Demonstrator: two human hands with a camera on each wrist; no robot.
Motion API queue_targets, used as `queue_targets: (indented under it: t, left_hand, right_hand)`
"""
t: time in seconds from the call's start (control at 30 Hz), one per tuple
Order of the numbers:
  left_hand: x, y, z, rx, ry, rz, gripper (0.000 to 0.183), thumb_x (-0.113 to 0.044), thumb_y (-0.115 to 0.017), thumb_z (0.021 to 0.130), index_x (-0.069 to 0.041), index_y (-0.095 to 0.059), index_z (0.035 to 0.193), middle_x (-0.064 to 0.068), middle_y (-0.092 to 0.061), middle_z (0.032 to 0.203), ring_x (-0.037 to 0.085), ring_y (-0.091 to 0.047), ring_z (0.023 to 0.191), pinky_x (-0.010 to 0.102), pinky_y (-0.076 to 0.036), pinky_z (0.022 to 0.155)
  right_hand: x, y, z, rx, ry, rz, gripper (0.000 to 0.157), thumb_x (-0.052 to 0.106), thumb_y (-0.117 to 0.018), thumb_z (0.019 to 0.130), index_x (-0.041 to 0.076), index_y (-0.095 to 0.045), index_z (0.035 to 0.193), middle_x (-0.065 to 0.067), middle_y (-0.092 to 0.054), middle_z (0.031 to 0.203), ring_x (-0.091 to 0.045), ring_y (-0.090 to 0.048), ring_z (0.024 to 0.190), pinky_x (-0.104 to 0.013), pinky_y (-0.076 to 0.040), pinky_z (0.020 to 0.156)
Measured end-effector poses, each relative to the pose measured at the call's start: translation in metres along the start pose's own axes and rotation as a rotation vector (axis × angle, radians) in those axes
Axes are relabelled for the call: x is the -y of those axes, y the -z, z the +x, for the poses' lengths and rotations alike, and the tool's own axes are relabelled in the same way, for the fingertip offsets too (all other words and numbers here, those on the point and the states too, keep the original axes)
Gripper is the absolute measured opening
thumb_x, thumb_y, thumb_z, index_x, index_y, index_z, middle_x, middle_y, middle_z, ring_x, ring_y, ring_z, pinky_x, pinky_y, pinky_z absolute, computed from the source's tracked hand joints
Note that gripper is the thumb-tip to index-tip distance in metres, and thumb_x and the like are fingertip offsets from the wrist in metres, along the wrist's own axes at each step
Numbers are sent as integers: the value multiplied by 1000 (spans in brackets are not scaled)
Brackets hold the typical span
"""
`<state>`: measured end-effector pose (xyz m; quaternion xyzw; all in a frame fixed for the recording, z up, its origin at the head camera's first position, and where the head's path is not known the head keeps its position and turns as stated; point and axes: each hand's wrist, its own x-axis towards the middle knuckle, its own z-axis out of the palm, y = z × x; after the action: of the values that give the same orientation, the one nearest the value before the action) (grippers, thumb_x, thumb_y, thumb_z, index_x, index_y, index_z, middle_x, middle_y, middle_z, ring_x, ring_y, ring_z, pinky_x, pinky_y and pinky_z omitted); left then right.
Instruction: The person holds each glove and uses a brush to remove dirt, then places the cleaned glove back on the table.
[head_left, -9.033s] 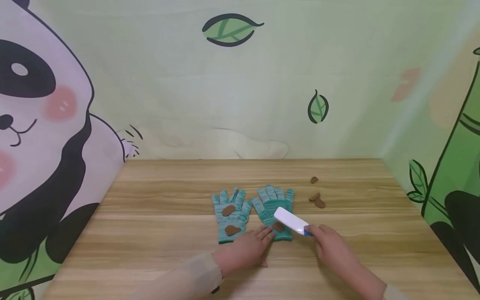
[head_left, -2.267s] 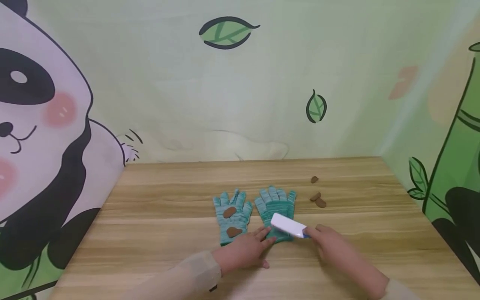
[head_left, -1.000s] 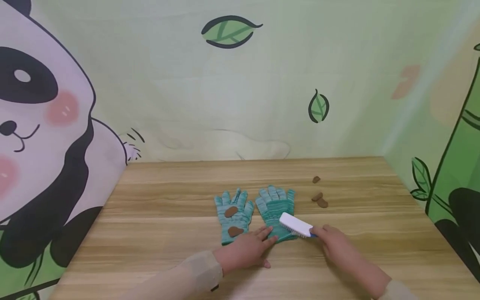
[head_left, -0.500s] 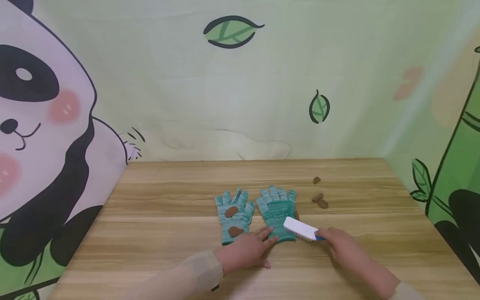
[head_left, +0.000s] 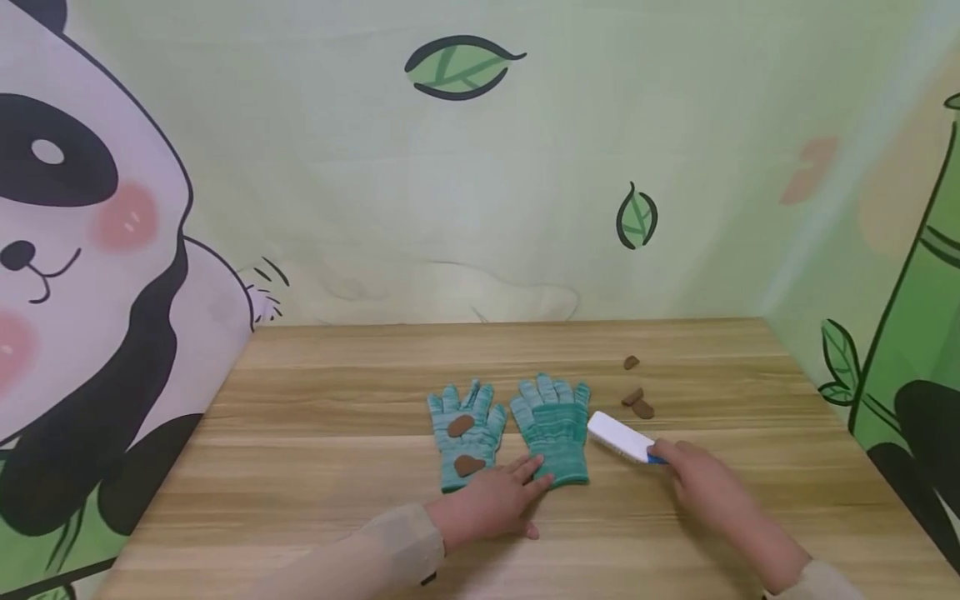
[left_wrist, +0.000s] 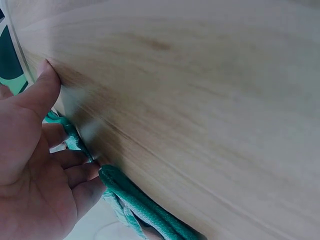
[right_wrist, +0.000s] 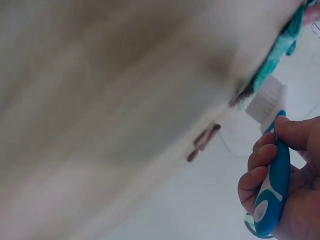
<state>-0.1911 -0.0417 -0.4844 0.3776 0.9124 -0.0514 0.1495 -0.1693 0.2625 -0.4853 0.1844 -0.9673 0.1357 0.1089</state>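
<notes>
Two teal knitted gloves lie flat, side by side, on the wooden table. Brown flat patches (head_left: 461,426) sit on the left glove (head_left: 467,444); the right glove (head_left: 558,433) shows none. My left hand (head_left: 491,500) rests with extended fingers on the cuff of the right glove. Curled around its blue-and-white handle, my right hand (head_left: 705,483) grips a brush (head_left: 621,437), its white head just off the glove's right edge and bristles facing down. In the right wrist view, a dark brown piece (right_wrist: 243,94) lies beside the glove, near the bristles (right_wrist: 260,106).
Several loose brown pieces (head_left: 642,409) lie on the table (head_left: 337,375) right of the gloves, one of them (head_left: 631,362) farther back. Behind the table stands a pale green wall (head_left: 337,167) with leaf and panda pictures.
The brush has moved right across the right glove and off its edge. A brown patch seen near that glove's cuff 9 seconds ago is gone from it. The left hand stays in place.
</notes>
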Motion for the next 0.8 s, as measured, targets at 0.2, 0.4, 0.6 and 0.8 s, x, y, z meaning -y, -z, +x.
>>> queue_targets:
  t: [0.2,0.4,0.6,0.8]
  left_hand:
    - [2,-3,2,-5,-15,15,80,-58,-63,93,-22,-38,160,6,-31,169,21,-35,156,32,-44,119]
    - [4,-1,0,-10,-14,11,80,-58,-64,92,-22,-38,159,5,-32,169,20,-36,156,32,-45,119]
    - [5,5,3,-9,-31,-3,79,-58,-65,93,-21,-40,158,4,-35,168,20,-38,154,33,-45,118]
    - [3,8,7,-24,-7,-20,72,-55,-68,94,-21,-48,154,3,-43,164,18,-45,150,32,-46,117]
  right_hand:
    - [-11,-2,0,-57,-99,-18,19,-6,-67,90,2,-66,107,-13,-68,78,-25,-66,67,-39,-54,56]
    - [-18,16,5,-95,-196,-25,20,-6,-63,92,-2,-63,112,-17,-62,74,-29,-61,61,-44,-49,50]
    - [-17,28,3,-92,-217,-2,20,-5,-63,93,-6,-63,114,-24,-68,81,-36,-66,67,-49,-51,55]
    - [-11,37,2,-89,-225,35,21,-3,-63,95,-7,-63,115,-29,-70,92,-42,-70,79,-54,-55,64]
